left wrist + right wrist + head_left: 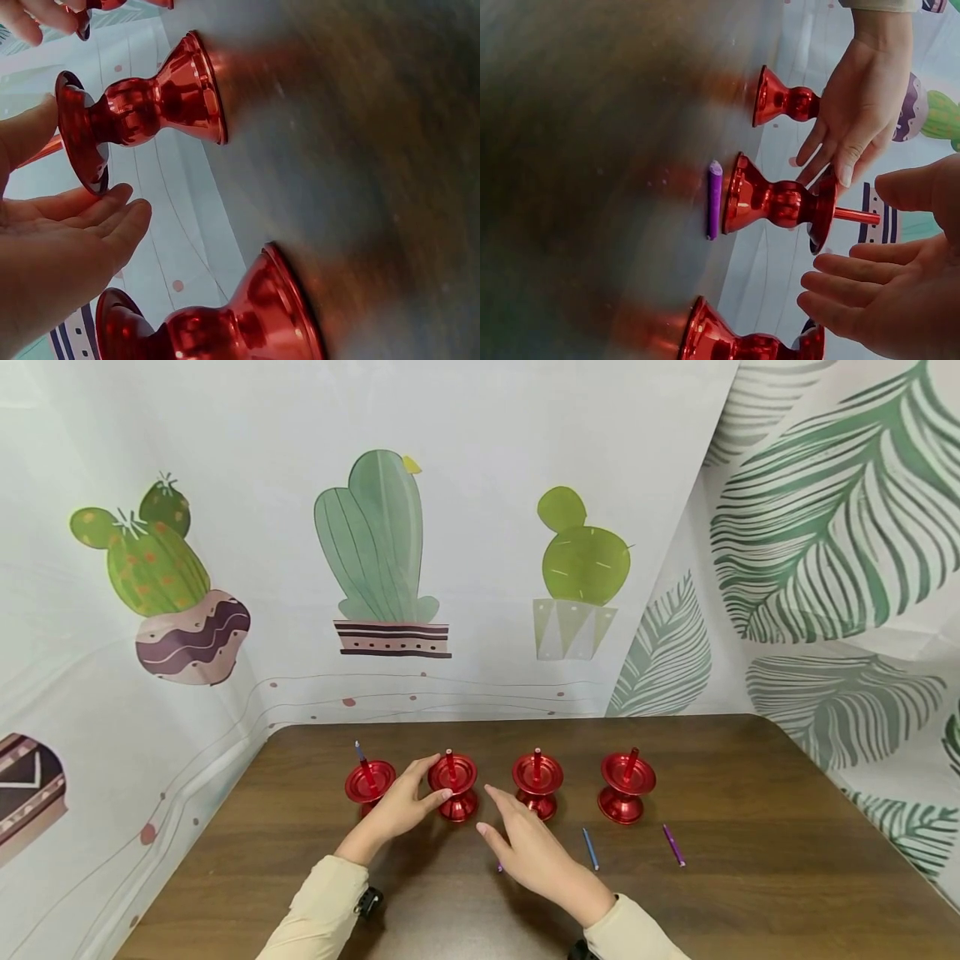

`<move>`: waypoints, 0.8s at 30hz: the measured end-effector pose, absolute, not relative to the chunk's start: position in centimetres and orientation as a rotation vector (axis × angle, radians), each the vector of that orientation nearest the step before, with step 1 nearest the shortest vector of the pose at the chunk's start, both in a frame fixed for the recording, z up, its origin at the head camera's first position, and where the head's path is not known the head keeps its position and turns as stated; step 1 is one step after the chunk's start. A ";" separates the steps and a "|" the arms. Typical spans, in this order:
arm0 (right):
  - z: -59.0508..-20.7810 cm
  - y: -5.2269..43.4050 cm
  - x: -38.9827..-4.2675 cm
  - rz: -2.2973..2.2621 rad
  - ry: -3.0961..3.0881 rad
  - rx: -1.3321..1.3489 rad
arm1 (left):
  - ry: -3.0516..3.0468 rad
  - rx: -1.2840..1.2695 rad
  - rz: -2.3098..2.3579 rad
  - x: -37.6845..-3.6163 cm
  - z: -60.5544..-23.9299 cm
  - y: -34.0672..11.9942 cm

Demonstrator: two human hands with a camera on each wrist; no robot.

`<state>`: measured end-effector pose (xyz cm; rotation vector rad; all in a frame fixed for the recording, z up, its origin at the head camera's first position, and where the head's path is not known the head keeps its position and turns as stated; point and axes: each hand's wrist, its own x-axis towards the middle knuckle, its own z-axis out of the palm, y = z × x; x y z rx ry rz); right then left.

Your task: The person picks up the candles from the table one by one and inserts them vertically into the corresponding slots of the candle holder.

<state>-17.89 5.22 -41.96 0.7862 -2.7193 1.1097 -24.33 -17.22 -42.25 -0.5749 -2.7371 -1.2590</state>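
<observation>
Red candle (450, 763) upright in holder (454, 787)

We see four candle holders (453, 785) of glossy red metal, their polished curves throwing bright highlights and mirror-like reflections, plainest in the wrist views. The red candle (450, 762) standing in one looks smooth and waxy. We find the tabletop (750, 860) a dark brown wood-grain surface, smooth with a faint satin sheen. The purple candle (715, 199) lying by a holder's foot has a matt, slightly chalky skin. Behind, the backdrop (480, 527) looks like thin printed cloth or plastic sheet, softly creased and matt. The sleeves (322, 910) are a matt beige woven cloth.
</observation>
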 end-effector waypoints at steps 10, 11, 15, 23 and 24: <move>-42.6 5.0 -17.4 1.022 -2.781 0.759 | -2.752 -0.527 -1.241 -24.3 -42.2 -17.2; -42.7 5.0 -17.4 1.017 -2.796 0.754 | -2.753 -0.525 -1.239 -24.3 -42.2 -17.2; -42.8 5.0 -17.1 0.975 -2.862 0.720 | -2.759 -0.517 -1.235 -24.3 -42.1 -17.1; -43.1 4.8 -16.8 0.932 -2.968 0.659 | -2.755 -0.526 -1.227 -24.3 -42.0 -17.0; -43.1 4.8 -16.8 0.928 -2.977 0.653 | -2.754 -0.527 -1.226 -24.3 -42.0 -17.0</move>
